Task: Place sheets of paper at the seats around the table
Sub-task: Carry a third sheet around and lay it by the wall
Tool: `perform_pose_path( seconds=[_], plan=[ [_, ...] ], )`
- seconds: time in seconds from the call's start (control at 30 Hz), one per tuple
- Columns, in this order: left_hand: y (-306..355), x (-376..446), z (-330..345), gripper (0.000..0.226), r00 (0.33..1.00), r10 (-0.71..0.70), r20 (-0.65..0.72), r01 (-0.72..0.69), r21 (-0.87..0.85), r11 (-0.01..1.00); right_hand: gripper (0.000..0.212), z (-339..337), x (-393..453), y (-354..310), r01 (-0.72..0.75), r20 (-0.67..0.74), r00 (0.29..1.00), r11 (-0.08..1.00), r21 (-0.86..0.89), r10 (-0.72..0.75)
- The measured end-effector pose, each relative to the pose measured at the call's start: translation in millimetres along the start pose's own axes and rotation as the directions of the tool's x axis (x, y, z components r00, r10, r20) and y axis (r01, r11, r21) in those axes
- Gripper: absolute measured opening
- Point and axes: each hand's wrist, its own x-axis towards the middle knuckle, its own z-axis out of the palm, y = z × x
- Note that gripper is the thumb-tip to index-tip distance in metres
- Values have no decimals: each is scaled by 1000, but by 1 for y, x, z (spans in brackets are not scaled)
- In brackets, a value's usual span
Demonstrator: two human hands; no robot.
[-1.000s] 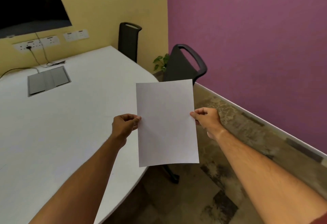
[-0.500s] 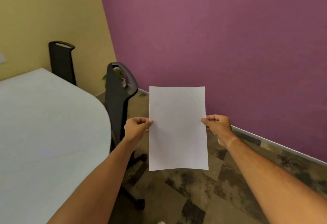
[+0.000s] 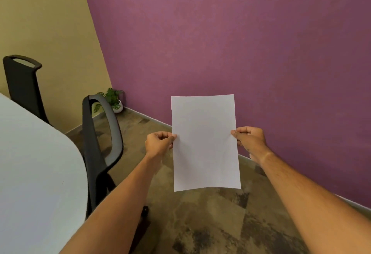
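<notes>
From where I sit I get two walls meeting in a corner, the purple wall (image 3: 230, 39) filling most of the view and the yellow wall (image 3: 44, 33) on the left, both cut off at the top of the frame. Below them the mottled brown floor (image 3: 200, 223) runs out of the bottom edge. The white table (image 3: 34, 173) comes in from the left, and I see only its rounded end; the rest is cropped. I count two black chairs: the near chair (image 3: 96, 153) stands just beside the table's curve, its seat and most of its base hidden behind the table and the left forearm, and the far chair (image 3: 22, 85) shows only its back above the tabletop. I count one sheet of paper (image 3: 204, 143), blank on the side facing me, held upright in the air over the floor, clear of the table and to the right of the near chair. The left hand (image 3: 158, 143) pinches its left edge and the right hand (image 3: 249, 141) pinches its right edge. One small potted plant (image 3: 113, 101) sits in the corner, partly hidden behind the near chair's back
</notes>
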Motion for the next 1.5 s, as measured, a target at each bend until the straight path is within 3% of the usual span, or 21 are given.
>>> perform_pose_path(
  seconds=[0.37, 0.67, 0.93, 1.17, 1.5],
  plan=[
    [4, 135, 23, 10, 984, -54, -170, 42, -76, 996, 7, 81, 160, -19, 42, 102, 994, 998, -44, -38],
    [15, 273, 29, 10, 921, -106, -374, 70, -110, 991, 9, 189, 345, -39, 76, 333, 942, 995, -60, -52],
    [21, 351, -14, 12, 814, -132, -566, 76, -121, 990, 8, 317, 431, -73, 114, 575, 814, 993, -28, -77],
    [16, 423, -91, 12, 660, -132, -740, 45, -137, 990, 6, 470, 466, -98, 167, 734, 670, 986, -6, -109],
    [13, 494, -217, 9, 429, -206, -879, -8, -232, 973, 5, 698, 463, -142, 223, 894, 433, 975, 19, -116]
  ],
)
